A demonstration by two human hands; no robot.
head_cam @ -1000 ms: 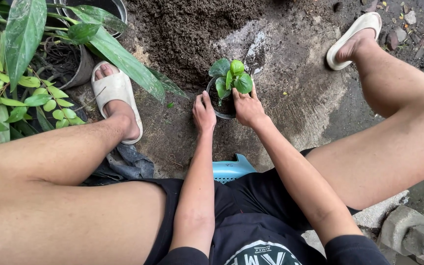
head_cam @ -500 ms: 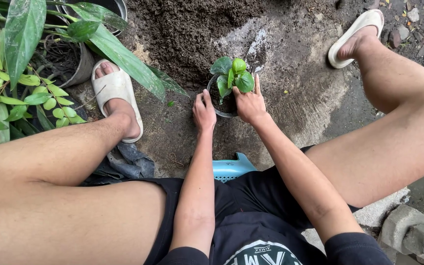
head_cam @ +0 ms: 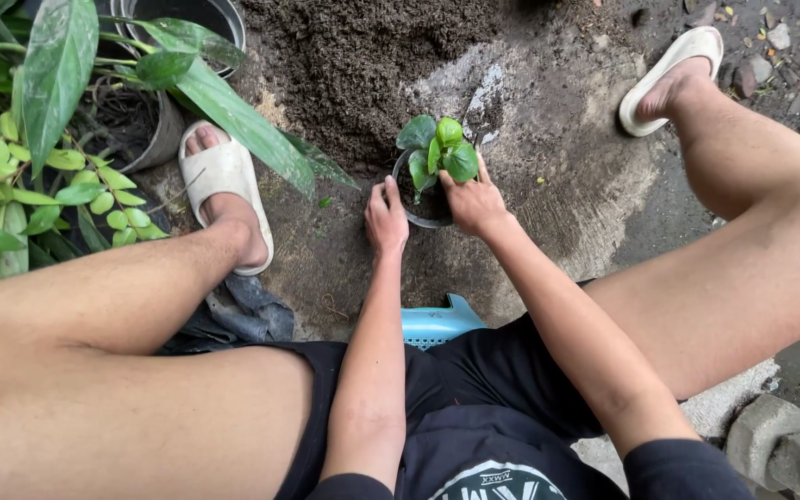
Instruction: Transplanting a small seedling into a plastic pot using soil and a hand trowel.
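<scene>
A small dark pot (head_cam: 423,199) of soil-rooted seedling (head_cam: 439,148), set on the ground before the soil heap (head_cam: 363,65), is clasped at its rim by the left hand (head_cam: 386,220) and right hand (head_cam: 476,206); judged light, stiff-walled, tender-leaved, it is best gripped by its sides.
</scene>
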